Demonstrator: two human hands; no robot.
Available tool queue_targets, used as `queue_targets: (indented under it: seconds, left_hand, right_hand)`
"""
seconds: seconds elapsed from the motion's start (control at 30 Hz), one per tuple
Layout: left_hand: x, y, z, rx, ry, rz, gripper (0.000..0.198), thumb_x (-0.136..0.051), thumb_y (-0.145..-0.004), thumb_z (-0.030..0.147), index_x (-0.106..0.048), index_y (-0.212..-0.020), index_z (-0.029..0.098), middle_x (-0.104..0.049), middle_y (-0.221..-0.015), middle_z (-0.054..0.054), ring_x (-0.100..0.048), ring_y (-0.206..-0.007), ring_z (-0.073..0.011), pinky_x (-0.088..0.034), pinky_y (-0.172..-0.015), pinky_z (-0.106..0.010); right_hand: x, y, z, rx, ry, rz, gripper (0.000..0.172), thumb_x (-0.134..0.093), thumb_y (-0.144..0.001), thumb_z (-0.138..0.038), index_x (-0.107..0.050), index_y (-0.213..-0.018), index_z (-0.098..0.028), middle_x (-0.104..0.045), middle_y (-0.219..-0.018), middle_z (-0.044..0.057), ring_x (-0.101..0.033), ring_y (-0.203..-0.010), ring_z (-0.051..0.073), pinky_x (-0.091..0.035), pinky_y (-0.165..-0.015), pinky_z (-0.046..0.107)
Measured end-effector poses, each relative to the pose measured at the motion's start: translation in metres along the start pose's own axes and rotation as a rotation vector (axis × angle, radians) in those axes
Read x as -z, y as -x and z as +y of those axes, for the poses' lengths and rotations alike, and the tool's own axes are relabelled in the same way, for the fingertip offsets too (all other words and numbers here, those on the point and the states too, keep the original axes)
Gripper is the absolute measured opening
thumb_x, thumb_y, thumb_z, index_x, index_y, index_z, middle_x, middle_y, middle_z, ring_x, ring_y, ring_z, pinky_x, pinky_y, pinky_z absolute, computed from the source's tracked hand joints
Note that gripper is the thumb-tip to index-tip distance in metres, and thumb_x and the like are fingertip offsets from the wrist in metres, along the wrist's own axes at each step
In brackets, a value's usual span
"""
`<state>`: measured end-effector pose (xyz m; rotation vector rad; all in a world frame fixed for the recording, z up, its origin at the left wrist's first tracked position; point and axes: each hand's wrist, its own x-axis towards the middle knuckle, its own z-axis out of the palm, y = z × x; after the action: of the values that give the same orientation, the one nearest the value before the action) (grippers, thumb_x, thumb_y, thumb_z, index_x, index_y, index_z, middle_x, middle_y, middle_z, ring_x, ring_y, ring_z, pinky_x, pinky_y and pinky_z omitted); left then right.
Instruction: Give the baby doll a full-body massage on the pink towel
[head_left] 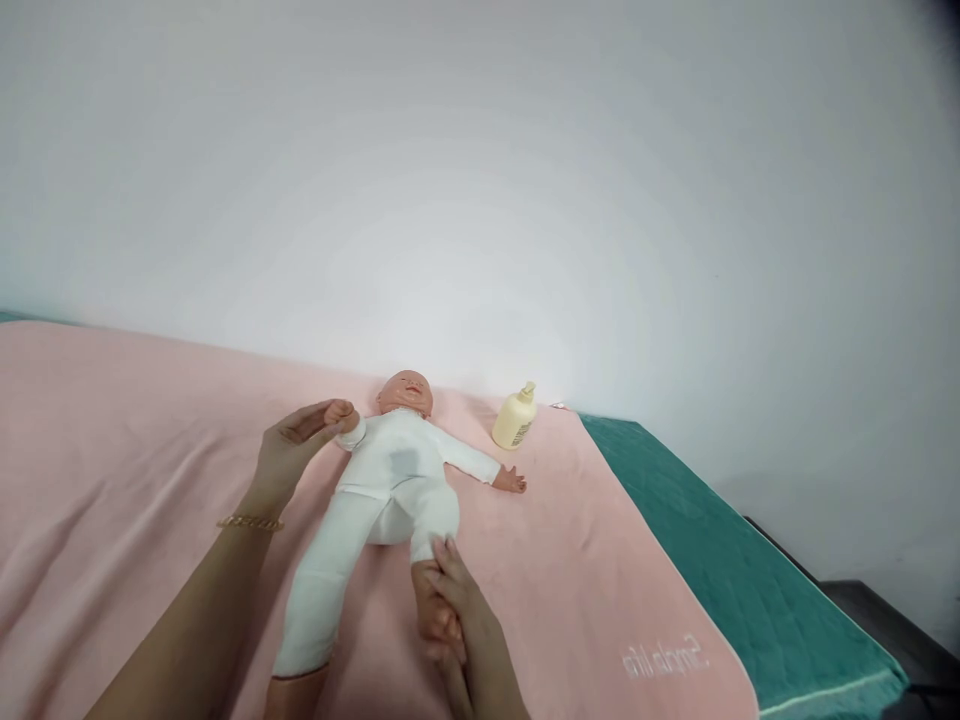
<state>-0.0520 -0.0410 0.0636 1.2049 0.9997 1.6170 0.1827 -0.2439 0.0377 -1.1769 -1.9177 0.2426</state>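
A baby doll in a white one-piece suit lies on its back on a pink towel, head toward the wall. My left hand, with a gold bracelet at the wrist, holds the doll's small hand at the doll's raised arm, fingers curled around it. My right hand grips the doll's bare foot and lower leg near the front, fingers wrapped round it. The doll's other leg stretches toward me and its other arm lies out flat to the right.
A cream pump bottle lies tilted on the towel just right of the doll's head. A green quilted mat shows under the towel on the right. A plain white wall stands behind.
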Motion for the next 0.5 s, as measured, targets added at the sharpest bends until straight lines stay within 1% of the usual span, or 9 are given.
queue_targets:
  seconds: [0.13, 0.23, 0.3, 0.4, 0.5]
  left_hand:
    - [-0.003, 0.005, -0.001, -0.022, -0.238, -0.210, 0.036, -0.077, -0.067, 0.039, -0.074, -0.100, 0.023, -0.073, -0.108, -0.005, -0.063, -0.110, -0.0282, -0.046, -0.101, -0.042]
    - [-0.003, 0.005, -0.006, -0.076, -0.315, -0.367, 0.034, -0.077, -0.067, 0.041, -0.075, -0.096, 0.024, -0.073, -0.107, -0.006, -0.064, -0.108, -0.0286, -0.047, -0.100, -0.043]
    - [-0.003, 0.004, -0.009, -0.127, -0.332, -0.437, 0.033, -0.077, -0.066, 0.040, -0.076, -0.094, 0.024, -0.073, -0.107, -0.007, -0.066, -0.104, -0.0287, -0.049, -0.097, -0.044]
    - [-0.004, 0.003, -0.011, -0.167, -0.355, -0.473, 0.031, -0.077, -0.065, 0.039, -0.076, -0.092, 0.024, -0.073, -0.105, -0.008, -0.067, -0.101, -0.0278, -0.051, -0.095, -0.044]
    - [-0.005, 0.003, -0.010, -0.166, -0.353, -0.457, 0.031, -0.077, -0.065, 0.039, -0.076, -0.091, 0.024, -0.073, -0.105, -0.007, -0.067, -0.100, -0.0275, -0.051, -0.095, -0.043]
  right_hand:
    - [0.007, -0.029, -0.003, -0.020, -0.084, -0.018, 0.041, -0.047, -0.096, -0.031, -0.044, -0.137, -0.025, -0.039, -0.149, 0.008, -0.031, -0.139, 0.023, -0.034, -0.111, 0.043]
    - [0.007, -0.048, 0.002, -0.038, -0.150, -0.019, 0.037, -0.046, -0.097, -0.029, -0.047, -0.133, -0.024, -0.040, -0.148, 0.008, -0.031, -0.139, 0.023, -0.032, -0.112, 0.044]
    - [0.006, -0.057, 0.006, -0.036, -0.176, -0.010, 0.034, -0.047, -0.097, -0.029, -0.049, -0.130, -0.024, -0.041, -0.147, 0.009, -0.033, -0.138, 0.023, -0.034, -0.111, 0.044]
    - [0.004, -0.064, 0.009, -0.037, -0.200, 0.001, 0.033, -0.047, -0.097, -0.030, -0.050, -0.129, -0.023, -0.042, -0.147, 0.010, -0.033, -0.138, 0.023, -0.036, -0.110, 0.044]
    - [0.004, -0.064, 0.010, -0.062, -0.214, -0.004, 0.033, -0.046, -0.097, -0.031, -0.049, -0.130, -0.023, -0.041, -0.147, 0.010, -0.032, -0.139, 0.022, -0.035, -0.111, 0.044]
